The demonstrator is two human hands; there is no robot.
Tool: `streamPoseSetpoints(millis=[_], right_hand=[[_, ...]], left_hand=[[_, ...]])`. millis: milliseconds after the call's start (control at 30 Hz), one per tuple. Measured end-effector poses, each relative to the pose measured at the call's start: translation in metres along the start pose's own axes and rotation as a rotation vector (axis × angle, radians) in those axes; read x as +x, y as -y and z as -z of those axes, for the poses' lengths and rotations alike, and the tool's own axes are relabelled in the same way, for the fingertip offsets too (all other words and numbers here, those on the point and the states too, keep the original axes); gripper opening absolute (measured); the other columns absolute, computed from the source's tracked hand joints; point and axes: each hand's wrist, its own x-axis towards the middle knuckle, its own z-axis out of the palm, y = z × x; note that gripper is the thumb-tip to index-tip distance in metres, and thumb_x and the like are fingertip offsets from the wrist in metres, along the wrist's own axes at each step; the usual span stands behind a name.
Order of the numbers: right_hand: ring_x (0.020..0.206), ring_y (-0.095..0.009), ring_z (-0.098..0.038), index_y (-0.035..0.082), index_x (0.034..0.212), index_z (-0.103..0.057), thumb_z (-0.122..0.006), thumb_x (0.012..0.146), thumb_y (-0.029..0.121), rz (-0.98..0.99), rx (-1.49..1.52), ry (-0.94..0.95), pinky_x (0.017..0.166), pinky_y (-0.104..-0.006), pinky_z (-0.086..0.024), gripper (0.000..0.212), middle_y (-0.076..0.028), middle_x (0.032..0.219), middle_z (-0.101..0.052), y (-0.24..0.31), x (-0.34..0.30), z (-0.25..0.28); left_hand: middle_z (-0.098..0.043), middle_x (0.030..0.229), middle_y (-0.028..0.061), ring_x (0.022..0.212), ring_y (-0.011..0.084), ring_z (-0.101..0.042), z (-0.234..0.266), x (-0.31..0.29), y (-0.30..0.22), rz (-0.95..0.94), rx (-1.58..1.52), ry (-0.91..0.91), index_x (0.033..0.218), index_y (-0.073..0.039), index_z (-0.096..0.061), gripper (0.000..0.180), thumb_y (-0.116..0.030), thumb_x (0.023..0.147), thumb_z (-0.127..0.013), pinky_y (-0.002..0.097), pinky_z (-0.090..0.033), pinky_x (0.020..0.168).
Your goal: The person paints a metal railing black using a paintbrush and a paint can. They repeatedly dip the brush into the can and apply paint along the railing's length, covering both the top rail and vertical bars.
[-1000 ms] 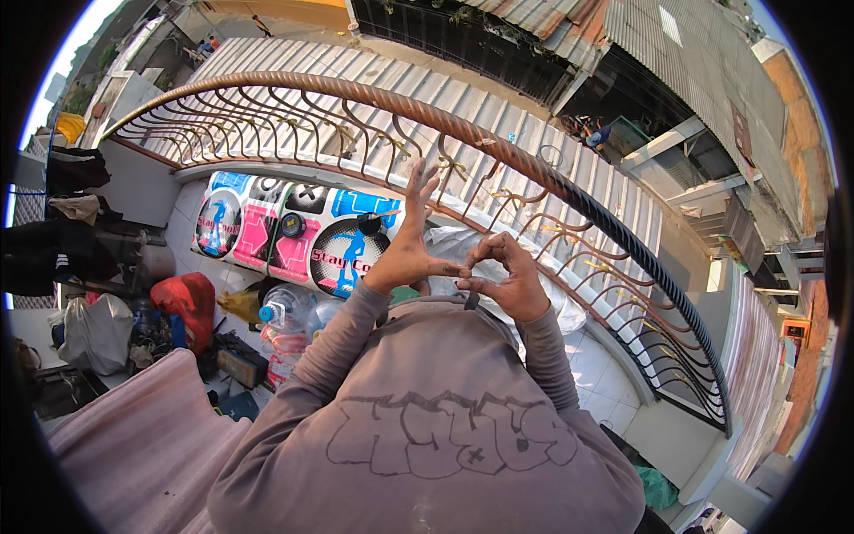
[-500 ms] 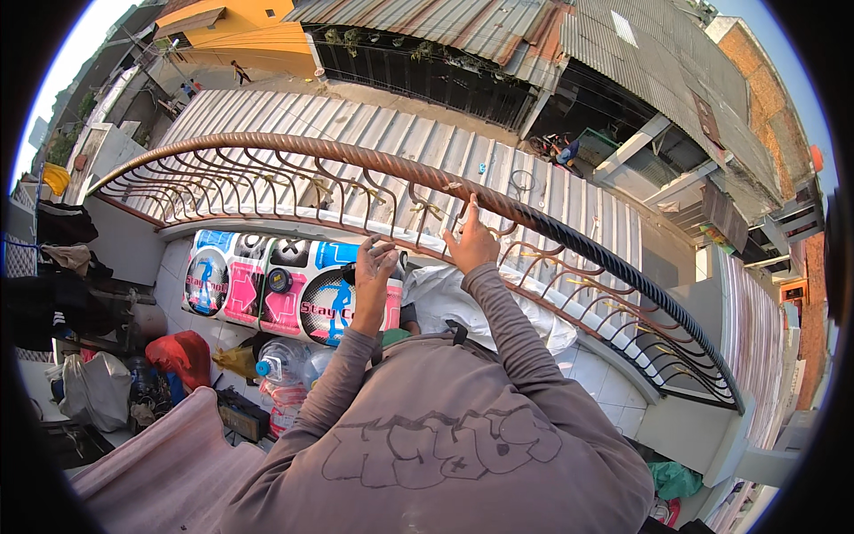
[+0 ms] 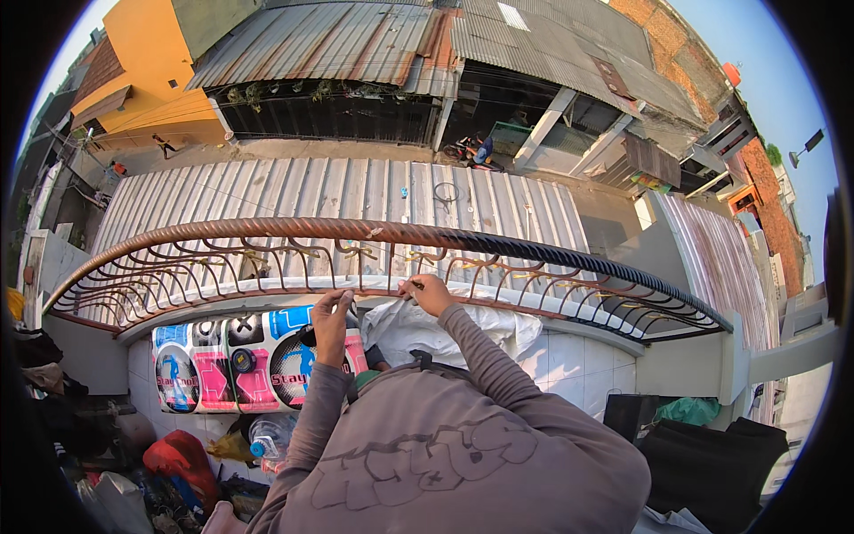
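A curved metal railing (image 3: 382,231) crosses in front of me, its twisted top rail rusty brown on the left and glossy black on the right. My left hand (image 3: 331,327) is raised at the inner side of its lower bar, thumb and fingertips pinched together. Close by on the right, my right hand (image 3: 429,294) is also pinched, near the same bar. Whatever is between the fingers of either hand is too small to make out. Below my hands lies a crumpled white plastic sheet (image 3: 498,331). Beside my left forearm rests a bulky pink, blue and white printed bundle (image 3: 213,356).
A clear plastic bottle (image 3: 269,436) with a blue cap, a red bag (image 3: 182,463) and other clutter lie at my left. Dark cloth (image 3: 712,458) hangs at the right. Beyond the railing is a lower corrugated roof (image 3: 347,191); a person (image 3: 483,149) is down on the street.
My right hand has come down from the top rail, where a finger pointed, to the lower bar. My left hand's spread fingers have drawn together. The view has shifted, placing the railing lower.
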Motion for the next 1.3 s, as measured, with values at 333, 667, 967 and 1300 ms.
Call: streamPoseSetpoints(millis=[333,667,967,1300], right_hand=[[0.082,-0.011,-0.068,0.002,0.099,-0.074,-0.065,0.102,0.036,-0.093,0.459,-0.036,0.071,-0.0283,-0.055,0.036,-0.003,0.089,-0.073,0.007,-0.051,0.011],[0.083,-0.014,-0.070,0.002,0.103,-0.069,-0.066,0.101,0.031,-0.199,0.727,-0.130,0.072,-0.0295,-0.059,0.029,-0.005,0.094,-0.072,0.003,-0.082,0.013],[0.079,-0.021,-0.072,0.009,0.089,-0.054,-0.045,0.105,0.057,-0.128,0.967,-0.167,0.069,-0.0347,-0.058,0.051,-0.009,0.087,-0.070,0.033,-0.093,0.026],[0.062,-0.025,-0.065,0.016,0.084,-0.043,-0.032,0.101,0.073,0.125,1.255,0.285,0.060,-0.0403,-0.057,0.060,-0.005,0.066,-0.056,0.047,-0.114,0.042]], left_hand=[[-0.074,0.089,0.0037,0.083,0.0106,-0.066,-0.042,0.008,0.007,0.016,-0.059,0.149,0.098,-0.001,-0.076,0.014,-0.014,0.095,-0.072,0.0262,-0.050,0.076],[-0.074,0.090,0.0053,0.084,0.0091,-0.067,-0.066,0.029,0.011,0.069,0.078,0.246,0.099,0.003,-0.074,0.014,-0.011,0.096,-0.072,0.0242,-0.050,0.075],[-0.057,0.075,0.0008,0.078,0.0107,-0.059,-0.114,-0.005,0.017,0.131,-0.088,0.355,0.081,-0.007,-0.056,0.035,-0.028,0.109,-0.050,0.0263,-0.048,0.077],[-0.060,0.095,0.0032,0.082,0.0083,-0.057,-0.130,-0.034,-0.008,0.252,-0.028,0.563,0.117,-0.004,-0.058,0.031,-0.033,0.109,-0.051,0.0224,-0.047,0.078]])
